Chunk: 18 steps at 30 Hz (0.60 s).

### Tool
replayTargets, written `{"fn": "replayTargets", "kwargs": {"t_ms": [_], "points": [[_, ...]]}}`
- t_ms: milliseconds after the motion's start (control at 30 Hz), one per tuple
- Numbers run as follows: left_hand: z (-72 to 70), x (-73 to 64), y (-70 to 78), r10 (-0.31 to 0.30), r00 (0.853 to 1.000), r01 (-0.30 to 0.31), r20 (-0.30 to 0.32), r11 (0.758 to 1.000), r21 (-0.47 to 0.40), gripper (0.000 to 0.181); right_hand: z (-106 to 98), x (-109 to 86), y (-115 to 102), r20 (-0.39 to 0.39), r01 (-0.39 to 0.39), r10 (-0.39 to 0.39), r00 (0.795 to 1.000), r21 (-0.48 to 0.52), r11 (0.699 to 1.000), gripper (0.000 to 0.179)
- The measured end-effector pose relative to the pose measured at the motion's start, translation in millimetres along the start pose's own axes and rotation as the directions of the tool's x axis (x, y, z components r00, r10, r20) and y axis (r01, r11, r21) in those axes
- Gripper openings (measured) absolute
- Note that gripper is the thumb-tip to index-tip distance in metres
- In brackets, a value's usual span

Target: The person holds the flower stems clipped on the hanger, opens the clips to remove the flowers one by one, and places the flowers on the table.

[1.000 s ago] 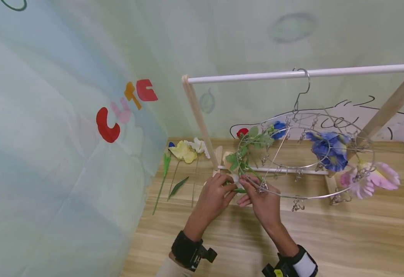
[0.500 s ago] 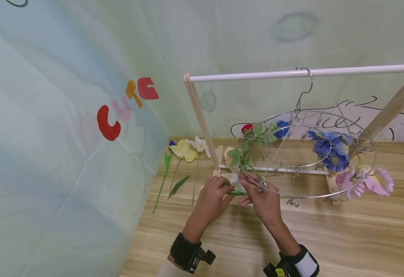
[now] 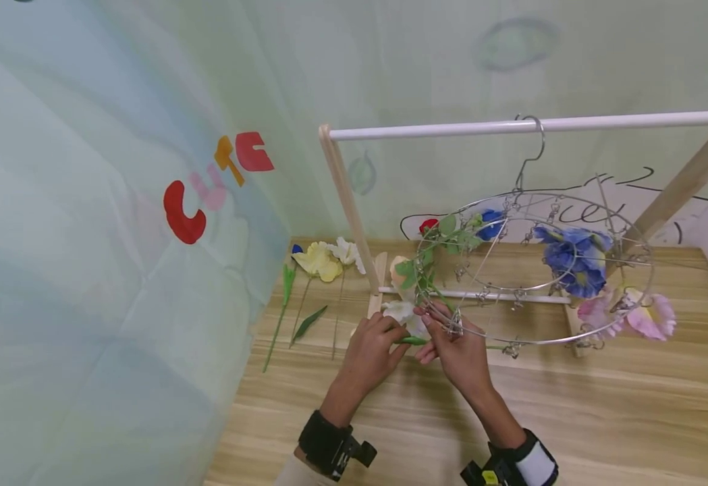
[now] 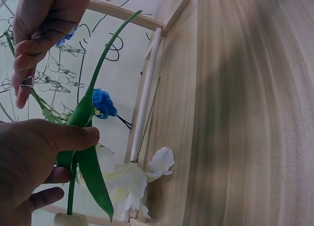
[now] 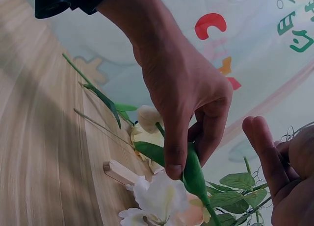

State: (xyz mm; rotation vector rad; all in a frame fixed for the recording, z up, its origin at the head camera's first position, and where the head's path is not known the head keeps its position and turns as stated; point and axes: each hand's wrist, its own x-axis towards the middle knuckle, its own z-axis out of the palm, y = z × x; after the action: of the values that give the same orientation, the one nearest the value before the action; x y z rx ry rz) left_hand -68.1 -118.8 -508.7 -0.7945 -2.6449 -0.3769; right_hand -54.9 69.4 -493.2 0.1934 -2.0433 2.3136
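My left hand [image 3: 372, 347] pinches the green stem and leaves of an artificial tulip [image 4: 91, 169] between thumb and fingers. The white bud [image 5: 147, 119] of this tulip hangs on one side, and its thin stem end points away on the other. Just right of it, my right hand [image 3: 463, 351] is at the near rim of the round wire hanger [image 3: 551, 341], its fingertips around a small metal clip [image 4: 28, 82]; the exact grip is partly hidden. Leafy green stems [image 3: 426, 260] hang from the hanger beside that hand. A white flower [image 4: 128, 184] is beyond the hands.
The hanger hooks onto a white rail [image 3: 426, 130] of a wooden stand. Blue [image 3: 578, 263] and pink flowers [image 3: 651, 316] hang at its right. Left on the table [image 3: 305, 412] lie a yellow flower [image 3: 319, 262], a green-stemmed one [image 3: 287, 283] and a loose leaf [image 3: 309, 325].
The hanging pink flower has shifted left as the hanger sways slightly. More of the white flower shows behind my hands. Both hands stay almost in place, the left still pinching the tulip.
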Motion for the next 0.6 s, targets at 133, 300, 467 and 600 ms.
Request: {"fn": "replayTargets", "kwargs": {"t_ms": [133, 300, 467, 600], "points": [[4.9, -1.8, 0.7, -0.010, 1.000, 0.010, -0.005, 1.000, -0.005, 0.012, 0.0, -1.6, 0.1, 0.000, -0.003, 0.003, 1.000, -0.004, 1.000, 0.046], [11.1, -3.6, 2.1, -0.024, 1.000, 0.024, 0.002, 1.000, -0.009, 0.012, -1.2, -3.1, 0.6, 0.019, -0.007, 0.007, 1.000, -0.019, 1.000, 0.045], [18.1, -4.2, 2.8, -0.036, 0.999, 0.036, 0.000, 0.999, -0.006, 0.013, -1.4, -3.3, 2.1, 0.032, -0.008, 0.008, 0.999, -0.015, 1.000, 0.046], [22.8, -5.6, 2.4, -0.040, 0.999, 0.040, -0.026, 0.999, 0.002, 0.015, -0.2, -3.7, 2.8, 0.034, -0.010, 0.011, 0.999, -0.017, 1.000, 0.045]]}}
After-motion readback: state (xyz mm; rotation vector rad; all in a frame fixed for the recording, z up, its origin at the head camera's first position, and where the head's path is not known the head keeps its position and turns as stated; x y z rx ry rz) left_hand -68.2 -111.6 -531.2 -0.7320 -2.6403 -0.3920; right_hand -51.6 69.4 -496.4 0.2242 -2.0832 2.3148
